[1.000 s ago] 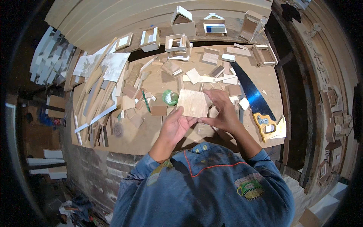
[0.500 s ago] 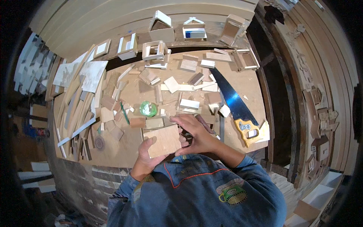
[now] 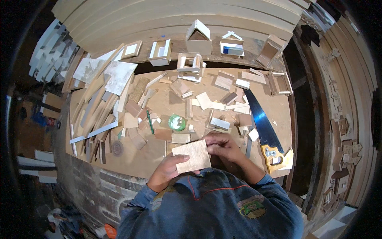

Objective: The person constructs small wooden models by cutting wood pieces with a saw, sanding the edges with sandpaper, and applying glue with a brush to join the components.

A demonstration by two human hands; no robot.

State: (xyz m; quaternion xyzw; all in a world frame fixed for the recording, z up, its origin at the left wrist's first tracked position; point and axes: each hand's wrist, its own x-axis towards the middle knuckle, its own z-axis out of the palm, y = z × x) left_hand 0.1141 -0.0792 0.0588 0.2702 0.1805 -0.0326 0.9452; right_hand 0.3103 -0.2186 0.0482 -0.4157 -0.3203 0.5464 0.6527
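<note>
A square pale wooden panel point(image 3: 193, 159) is held at a slant close to my chest, over the near edge of the worktable. My left hand point(image 3: 169, 169) grips its left side, thumb lying on the face and fingers underneath. My right hand point(image 3: 223, 149) is closed at the upper right edge, some fingertips hidden behind the panel. Just beyond them lie small wooden offcuts point(image 3: 181, 138), a green translucent container point(image 3: 177, 122) and a green pencil-like stick point(image 3: 150, 121). A handsaw point(image 3: 272, 159) with a yellow handle and dark blade rests right of my hands.
Long strips point(image 3: 93, 115) and pale sheets point(image 3: 121, 73) pile at the worktable's point(image 3: 81, 151) left. Small wooden house models point(image 3: 197, 42) and boxes point(image 3: 159, 53) line a back shelf. A dark gap point(image 3: 298, 119) separates the table from a right ledge holding more models point(image 3: 338, 159).
The panel has come nearer my body from over the table and changed its angle. My right hand's fingers have shifted to curl more tightly at its right edge.
</note>
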